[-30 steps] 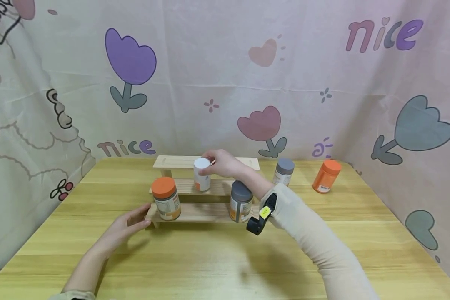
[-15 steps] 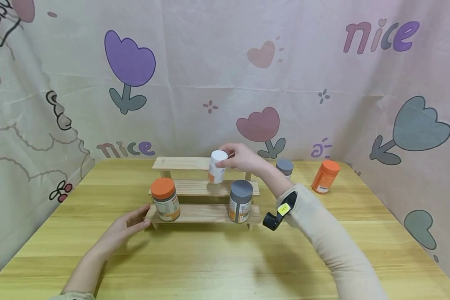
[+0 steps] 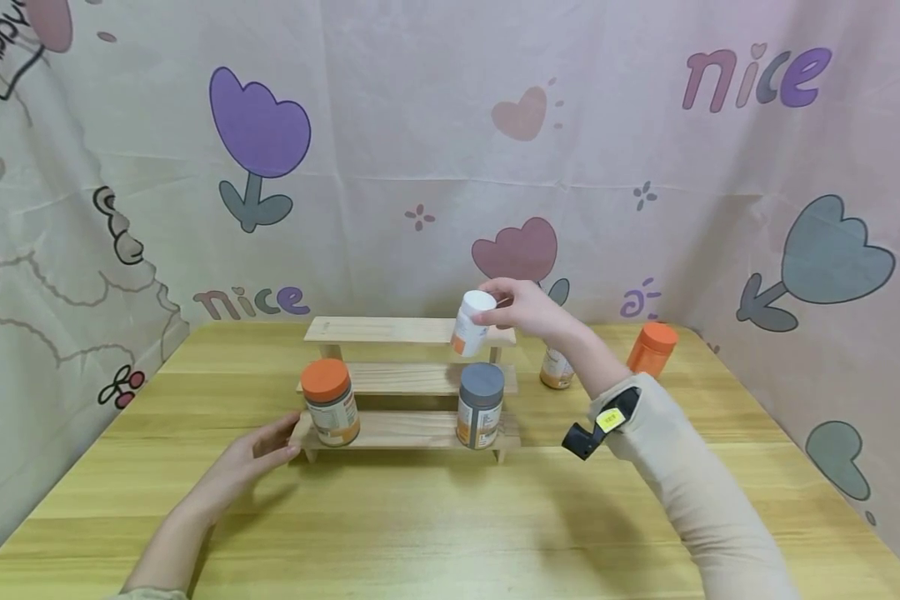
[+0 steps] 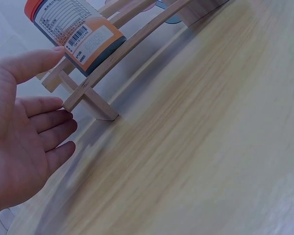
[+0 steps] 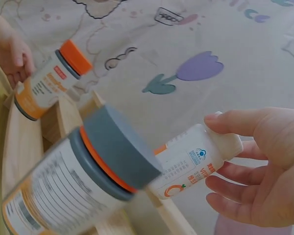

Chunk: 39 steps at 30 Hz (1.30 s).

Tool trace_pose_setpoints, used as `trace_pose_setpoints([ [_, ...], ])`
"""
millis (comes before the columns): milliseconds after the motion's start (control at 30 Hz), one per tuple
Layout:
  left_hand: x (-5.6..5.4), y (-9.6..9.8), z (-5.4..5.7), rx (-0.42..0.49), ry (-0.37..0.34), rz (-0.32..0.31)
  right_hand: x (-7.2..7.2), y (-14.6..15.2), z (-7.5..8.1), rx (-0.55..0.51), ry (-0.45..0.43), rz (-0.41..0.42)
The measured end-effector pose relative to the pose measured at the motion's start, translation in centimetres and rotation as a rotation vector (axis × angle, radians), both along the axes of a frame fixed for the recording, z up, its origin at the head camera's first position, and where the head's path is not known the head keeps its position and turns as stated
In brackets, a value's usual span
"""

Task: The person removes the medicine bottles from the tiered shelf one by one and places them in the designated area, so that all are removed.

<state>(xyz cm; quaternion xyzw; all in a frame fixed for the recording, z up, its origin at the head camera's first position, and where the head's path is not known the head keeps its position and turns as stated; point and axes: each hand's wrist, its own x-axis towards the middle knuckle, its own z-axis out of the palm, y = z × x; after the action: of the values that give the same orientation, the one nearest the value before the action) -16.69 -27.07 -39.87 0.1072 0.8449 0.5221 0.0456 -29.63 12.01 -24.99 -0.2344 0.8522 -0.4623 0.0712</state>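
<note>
My right hand (image 3: 531,313) pinches a small white pill bottle (image 3: 467,335) by its cap, with the bottle a little tilted in front of the right end of the top tier. The right wrist view shows thumb and fingers on either side of the white cap (image 5: 228,143). At the left end of a three-tier wooden rack (image 3: 405,427), my left hand (image 3: 249,458) has its fingertips right at the lowest board, fingers loosely extended. An orange-lidded jar (image 3: 332,404) and a grey-lidded jar (image 3: 482,407) stand upright on that lowest tier, left and right.
Right of the rack, a white-labelled bottle (image 3: 557,368) stands partly behind my right forearm. Farther right is an orange bottle (image 3: 651,350), its lower part covered by my sleeve. A printed curtain (image 3: 390,133) hangs behind the wooden table (image 3: 390,533).
My right hand has lifted the white pill bottle off the middle tier and carried it up and to the right. My left hand has stayed at the rack's left end.
</note>
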Motion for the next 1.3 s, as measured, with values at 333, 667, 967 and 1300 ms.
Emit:
trace_pose_setpoints([
  [333, 0.0, 0.0, 0.0, 0.001, -0.003, 0.000, 0.1, 4.4, 0.0, 0.032, 0.026, -0.078],
  [667, -0.2, 0.0, -0.2, -0.010, -0.005, 0.001, 1.0, 9.3, -0.5, 0.039, -0.007, -0.150],
  [967, 0.0, 0.0, 0.0, -0.025, -0.005, 0.001, 2.2, 13.0, -1.4, 0.069, 0.004, -0.231],
  [1300, -0.1, -0.1, -0.1, -0.034, -0.005, 0.012, 2.5, 17.1, -4.2, 0.131, -0.037, -0.319],
])
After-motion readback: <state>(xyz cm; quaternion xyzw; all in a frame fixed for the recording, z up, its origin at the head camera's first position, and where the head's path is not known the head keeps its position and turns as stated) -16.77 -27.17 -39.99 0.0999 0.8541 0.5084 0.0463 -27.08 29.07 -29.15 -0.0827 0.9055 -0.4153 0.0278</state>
